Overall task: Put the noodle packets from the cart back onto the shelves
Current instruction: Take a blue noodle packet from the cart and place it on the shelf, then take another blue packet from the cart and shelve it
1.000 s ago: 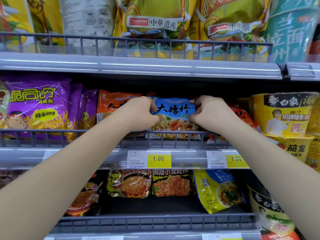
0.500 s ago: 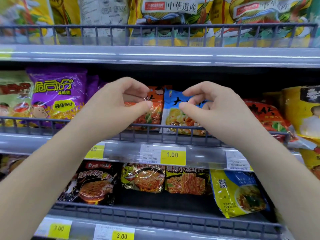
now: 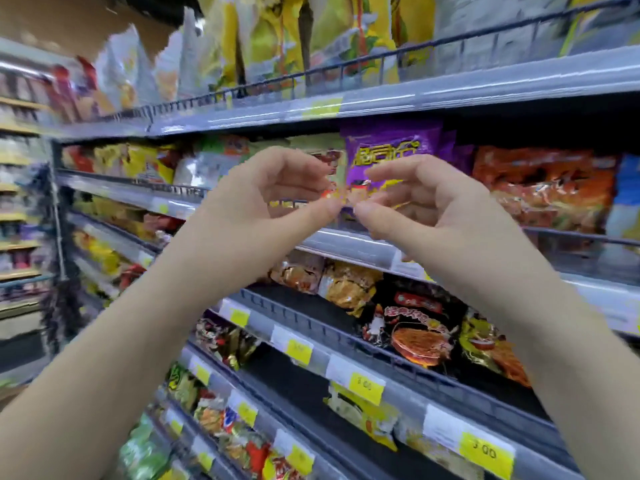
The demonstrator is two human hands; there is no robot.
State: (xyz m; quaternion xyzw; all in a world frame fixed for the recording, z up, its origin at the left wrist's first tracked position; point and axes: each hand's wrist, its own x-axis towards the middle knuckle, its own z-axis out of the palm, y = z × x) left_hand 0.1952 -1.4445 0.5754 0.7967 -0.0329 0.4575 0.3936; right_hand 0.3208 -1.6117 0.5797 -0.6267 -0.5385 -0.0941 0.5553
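My left hand (image 3: 263, 209) and my right hand (image 3: 426, 213) hover side by side in front of the middle shelf (image 3: 363, 247), fingers curled and apart, thumbs nearly touching, nothing in either. Behind them on that shelf stands a purple noodle packet (image 3: 391, 150). To its right lie orange noodle packets (image 3: 543, 181), and a blue packet (image 3: 628, 195) shows at the right edge. No cart is in view.
Yellow-green bags (image 3: 277, 39) fill the top shelf. A black noodle packet (image 3: 419, 327) and others sit on the shelf below, behind a wire rail with yellow price tags (image 3: 367, 388). More shelves (image 3: 20, 220) run off down the aisle at left.
Both hands let go of the blue packet on the shelf and pulled back. The view has swung left and tilted, so the purple packet is now behind my hands.
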